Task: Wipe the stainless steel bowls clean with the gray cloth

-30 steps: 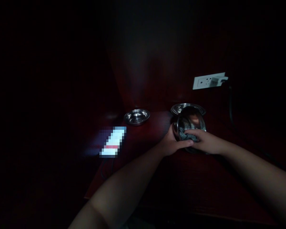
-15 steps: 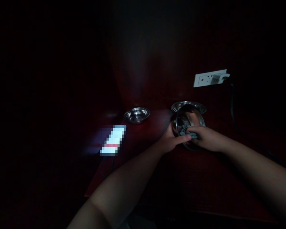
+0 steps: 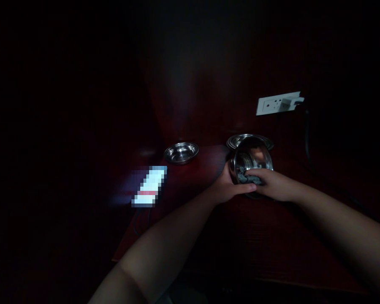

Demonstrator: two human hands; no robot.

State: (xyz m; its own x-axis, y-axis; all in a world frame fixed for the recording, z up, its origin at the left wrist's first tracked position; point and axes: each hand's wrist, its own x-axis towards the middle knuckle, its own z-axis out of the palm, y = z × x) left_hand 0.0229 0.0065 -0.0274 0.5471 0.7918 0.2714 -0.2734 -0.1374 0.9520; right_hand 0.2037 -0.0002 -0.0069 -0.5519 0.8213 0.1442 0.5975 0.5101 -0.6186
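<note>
The scene is very dark. My left hand (image 3: 229,188) grips the rim of a shiny steel bowl (image 3: 256,154) that is tilted towards me above a dark red wooden table (image 3: 266,236). My right hand (image 3: 272,183) reaches into the bowl with its fingers closed on a grey-blue cloth (image 3: 248,176), pressed against the inside wall. Behind the tilted bowl stands a stack of steel bowls (image 3: 240,139), partly hidden by it.
A single steel bowl (image 3: 181,152) rests at the back left of the table. A lit phone screen (image 3: 148,185) lies near the left edge with a cable below it. A white wall socket (image 3: 277,104) with a plugged charger and a hanging black cord is at the back right.
My right hand with the cloth has shifted a little inside the bowl, and the bowl's tilt has changed slightly. The left hand keeps its hold.
</note>
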